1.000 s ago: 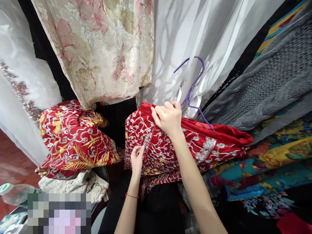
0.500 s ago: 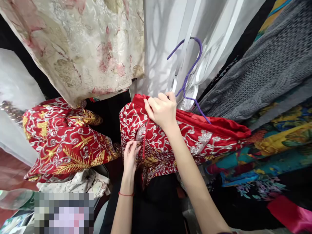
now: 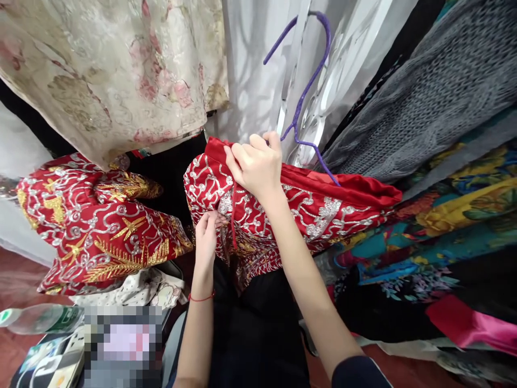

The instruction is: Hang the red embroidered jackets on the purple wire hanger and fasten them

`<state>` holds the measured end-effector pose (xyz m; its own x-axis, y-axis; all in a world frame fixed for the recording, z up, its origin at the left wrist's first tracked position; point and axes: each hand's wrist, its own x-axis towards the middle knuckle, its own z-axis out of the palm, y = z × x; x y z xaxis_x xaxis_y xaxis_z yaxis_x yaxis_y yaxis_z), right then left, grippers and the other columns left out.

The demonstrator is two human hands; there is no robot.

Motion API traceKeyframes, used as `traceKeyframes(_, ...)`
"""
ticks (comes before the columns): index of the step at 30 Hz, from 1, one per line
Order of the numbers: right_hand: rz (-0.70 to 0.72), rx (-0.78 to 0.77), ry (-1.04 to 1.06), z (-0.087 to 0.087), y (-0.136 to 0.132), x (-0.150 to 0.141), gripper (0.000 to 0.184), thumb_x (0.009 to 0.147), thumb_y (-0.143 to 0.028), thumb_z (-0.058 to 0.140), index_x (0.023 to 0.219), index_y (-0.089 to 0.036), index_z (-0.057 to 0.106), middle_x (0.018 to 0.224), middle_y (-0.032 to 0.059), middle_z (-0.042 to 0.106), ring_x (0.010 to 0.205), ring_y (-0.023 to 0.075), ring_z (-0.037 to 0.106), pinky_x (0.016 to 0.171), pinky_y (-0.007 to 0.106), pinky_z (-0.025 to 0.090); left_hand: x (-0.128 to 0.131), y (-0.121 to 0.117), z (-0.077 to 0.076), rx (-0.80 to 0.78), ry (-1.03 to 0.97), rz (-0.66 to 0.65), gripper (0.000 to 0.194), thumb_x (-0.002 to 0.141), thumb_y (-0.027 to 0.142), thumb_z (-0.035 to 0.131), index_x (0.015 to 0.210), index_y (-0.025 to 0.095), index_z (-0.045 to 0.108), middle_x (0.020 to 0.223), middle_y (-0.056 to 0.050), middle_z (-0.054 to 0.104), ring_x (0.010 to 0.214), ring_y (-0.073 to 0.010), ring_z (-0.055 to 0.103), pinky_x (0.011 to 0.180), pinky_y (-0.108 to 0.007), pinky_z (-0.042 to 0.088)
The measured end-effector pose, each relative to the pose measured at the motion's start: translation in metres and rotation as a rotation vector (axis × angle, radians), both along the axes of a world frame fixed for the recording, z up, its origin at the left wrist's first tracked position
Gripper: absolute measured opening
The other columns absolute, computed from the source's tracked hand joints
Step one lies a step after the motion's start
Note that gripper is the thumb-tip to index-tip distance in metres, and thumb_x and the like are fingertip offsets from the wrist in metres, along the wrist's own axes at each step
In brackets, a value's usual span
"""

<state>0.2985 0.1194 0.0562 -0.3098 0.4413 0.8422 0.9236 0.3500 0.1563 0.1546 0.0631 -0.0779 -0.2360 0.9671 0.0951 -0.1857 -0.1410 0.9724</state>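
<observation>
Clenching red embroidered garment [image 3: 283, 202] w/ R fingers [image 3: 241, 157], prob. to steady it on purple hanger [image 3: 299, 112], & touching its side w/ L fingers [image 3: 208, 220], can't tell if pinching.

I see the red embroidered garment [image 3: 301, 207] mid-view — silver scrollwork with touches of gold lower down — its smooth satin edge running from ten o'clock to three. A thin red cord [image 3: 233, 215] hangs towards six. The purple hanger [image 3: 296, 126] tilts towards one, its visible arm sloping towards four, meeting the satin.
</observation>
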Motion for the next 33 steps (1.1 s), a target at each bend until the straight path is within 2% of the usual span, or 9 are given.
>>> traceKeyframes(3, -0.014, -0.057, -0.008, 0.002, -0.002, 0.000, 0.040, 0.103, -0.036, 0.037, 0.077, -0.020, 0.064, 0.061, 0.0013, 0.052, 0.079, 0.0199, 0.053, 0.087, 0.043, 0.036, -0.004, 0.005, -0.001, -0.071, -0.050, -0.081, 0.029, 0.076, 0.046, 0.067, 0.070, 0.018, 0.059, 0.068, -0.003, 0.064, 0.067, -0.0154, 0.064, 0.069, -0.027, 0.051)
traceKeyframes(6, -0.026, -0.083, -0.022, 0.003, -0.002, -0.001, 0.039, 0.103, -0.037, 0.038, 0.079, -0.021, 0.065, 0.063, 0.0021, 0.052, 0.080, 0.0210, 0.054, 0.087, 0.045, 0.036, -0.006, 0.008, 0.000, -0.100, -0.105, -0.094, 0.027, 0.072, 0.043, 0.071, 0.075, 0.018, 0.059, 0.073, -0.003, 0.064, 0.074, -0.0151, 0.065, 0.071, -0.026, 0.049)
traceKeyframes(12, -0.007, -0.067, -0.016, 0.003, -0.003, -0.001, 0.037, 0.102, -0.035, 0.038, 0.081, -0.020, 0.065, 0.065, 0.0035, 0.054, 0.081, 0.0223, 0.054, 0.086, 0.045, 0.038, 0.000, 0.014, 0.032, 0.143, -0.139, 0.045, 0.021, 0.080, 0.041, 0.067, 0.085, 0.023, 0.058, 0.097, -0.001, 0.062, 0.098, -0.0140, 0.061, 0.089, -0.025, 0.047)
traceKeyframes(15, -0.018, -0.076, -0.035, 0.003, -0.006, 0.001, 0.036, 0.101, -0.035, 0.039, 0.081, -0.020, 0.065, 0.066, 0.0038, 0.056, 0.081, 0.0219, 0.054, 0.086, 0.044, 0.037, -0.004, 0.015, 0.039, 0.116, -0.144, 0.017, 0.017, 0.081, 0.037, 0.065, 0.084, 0.022, 0.059, 0.098, -0.001, 0.063, 0.101, -0.0153, 0.061, 0.089, -0.026, 0.047)
traceKeyframes(17, -0.029, -0.086, -0.053, 0.003, -0.007, 0.002, 0.036, 0.101, -0.035, 0.040, 0.081, -0.020, 0.065, 0.067, 0.0037, 0.057, 0.080, 0.0214, 0.053, 0.087, 0.043, 0.037, -0.008, 0.012, 0.030, 0.078, -0.099, 0.018, 0.018, 0.081, 0.038, 0.065, 0.083, 0.020, 0.061, 0.098, -0.003, 0.066, 0.102, -0.0165, 0.062, 0.089, -0.027, 0.047)
traceKeyframes(21, -0.004, -0.052, -0.036, 0.002, -0.005, 0.003, 0.036, 0.101, -0.034, 0.041, 0.079, -0.020, 0.066, 0.064, 0.0032, 0.057, 0.079, 0.0208, 0.053, 0.087, 0.043, 0.037, -0.012, 0.005, -0.007, 0.047, 0.033, 0.078, 0.028, 0.076, 0.042, 0.072, 0.090, 0.019, 0.065, 0.099, -0.005, 0.069, 0.096, -0.0169, 0.064, 0.088, -0.028, 0.047)
traceKeyframes(25, 0.021, -0.033, -0.007, -0.001, -0.003, 0.004, 0.038, 0.101, -0.033, 0.039, 0.076, -0.020, 0.065, 0.064, 0.0030, 0.057, 0.078, 0.0207, 0.053, 0.087, 0.043, 0.037, -0.001, 0.006, -0.035, 0.017, 0.029, 0.033, 0.035, 0.069, 0.041, 0.078, 0.093, 0.018, 0.067, 0.093, -0.005, 0.070, 0.087, -0.0156, 0.065, 0.084, -0.029, 0.049)
traceKeyframes(28, 0.033, -0.028, -0.009, -0.001, -0.004, 0.005, 0.039, 0.102, -0.032, 0.039, 0.075, -0.020, 0.065, 0.063, 0.0031, 0.056, 0.078, 0.0208, 0.053, 0.087, 0.043, 0.037, 0.011, 0.011, -0.040, 0.049, -0.009, 0.108, 0.033, 0.069, 0.040, 0.079, 0.089, 0.018, 0.066, 0.086, -0.003, 0.068, 0.081, -0.0138, 0.064, 0.081, -0.027, 0.049)
traceKeyframes(33, 0.028, -0.019, 0.000, -0.002, -0.006, 0.005, 0.040, 0.102, -0.031, 0.038, 0.076, -0.020, 0.066, 0.063, 0.0033, 0.056, 0.079, 0.0209, 0.054, 0.088, 0.044, 0.037, 0.025, 0.018, -0.035, 0.090, 0.011, 0.165, 0.028, 0.070, 0.041, 0.076, 0.081, 0.018, 0.065, 0.080, -0.001, 0.065, 0.072, -0.0119, 0.058, 0.073, -0.024, 0.047)
